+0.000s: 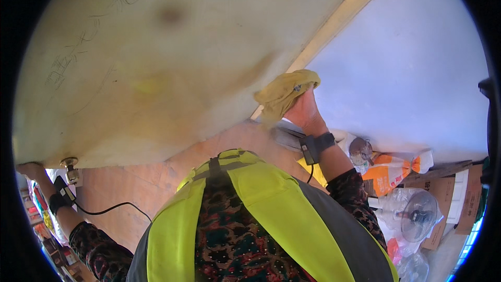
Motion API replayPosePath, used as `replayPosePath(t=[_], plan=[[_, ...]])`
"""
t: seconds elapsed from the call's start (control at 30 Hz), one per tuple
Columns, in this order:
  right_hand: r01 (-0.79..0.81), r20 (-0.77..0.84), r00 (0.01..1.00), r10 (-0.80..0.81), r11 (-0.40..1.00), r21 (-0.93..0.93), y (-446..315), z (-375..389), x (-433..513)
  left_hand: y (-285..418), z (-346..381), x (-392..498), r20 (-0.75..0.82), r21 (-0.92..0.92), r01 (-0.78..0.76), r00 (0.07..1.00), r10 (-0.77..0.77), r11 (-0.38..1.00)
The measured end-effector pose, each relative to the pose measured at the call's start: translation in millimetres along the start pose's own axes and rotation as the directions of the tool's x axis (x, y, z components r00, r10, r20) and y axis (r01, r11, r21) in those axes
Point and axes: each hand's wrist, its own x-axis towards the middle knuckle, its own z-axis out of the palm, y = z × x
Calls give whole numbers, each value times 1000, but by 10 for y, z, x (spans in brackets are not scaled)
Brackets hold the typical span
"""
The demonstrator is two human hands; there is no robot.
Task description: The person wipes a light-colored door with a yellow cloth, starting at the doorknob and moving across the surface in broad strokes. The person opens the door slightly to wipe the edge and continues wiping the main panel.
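Observation:
My right hand [304, 109] holds a yellow cloth [285, 92] bunched over its fingers. The cloth lies across the pale strip [332, 23] between a stained off-white door [188, 58] and a white wall [403, 58]. At the far left my left hand [32, 171] grips the edge of the door, its fingers mostly hidden. A metal door knob [70, 169] sticks out close to that hand. Brown smudges and scrawled writing mark the door's surface.
A cable [113, 206] runs from my left wrist device to my body. Below the wall on the right are an orange-and-white sack [387, 170], a fan [419, 216] in clear plastic and cardboard boxes [469, 199]. Shelved goods [58, 252] stand at lower left, beyond the reddish floor [113, 192].

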Motion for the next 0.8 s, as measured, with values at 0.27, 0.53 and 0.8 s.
replayPosePath(t=[0.27, 0.53, 0.8], plan=[[623, 384, 561, -733, 69, -779, -135, 778, 101, -49, -33, 26, 46, 87, -118, 992, 114, 989], [591, 645, 14, -764, -514, -622, -1193, 1888, 917, 110, -21, -2, 15, -39, 24, 1000, -24, 999], [355, 894, 390, -222, -859, -368, 108, 1106, 1332, 321, -67, -99, -21, 7, -119, 993, 119, 993]])
